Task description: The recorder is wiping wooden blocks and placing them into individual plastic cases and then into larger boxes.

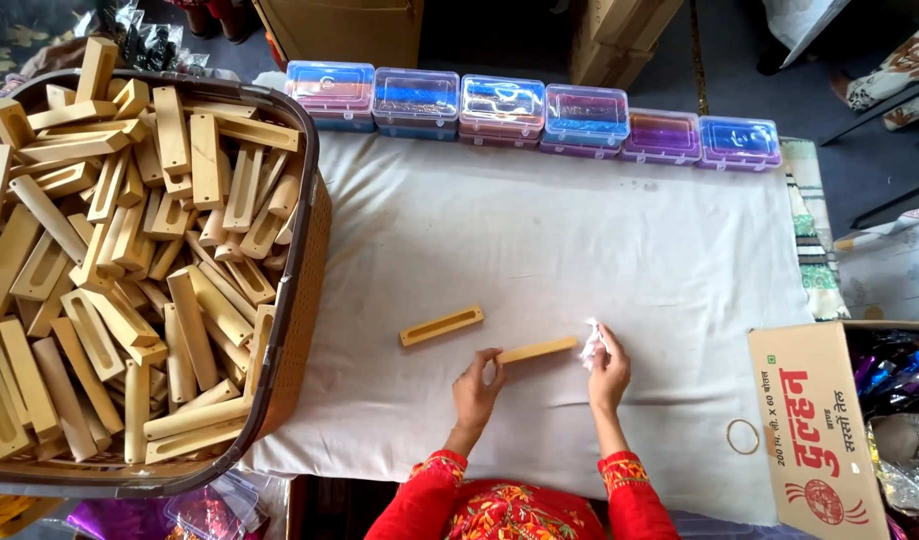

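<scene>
Basket (304, 250) left, boxes (539, 115) behind cloth (629, 260)

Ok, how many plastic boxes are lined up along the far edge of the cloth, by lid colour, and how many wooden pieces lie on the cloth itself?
Pink-lidded plastic boxes: 1
Blue-lidded plastic boxes: 4
Purple-lidded plastic boxes: 1
Slotted wooden pieces on the cloth: 2, one lying free, one held by the left hand and right hand
Total: 8

Plain wooden block (537, 350) lies flat on cloth.
</scene>
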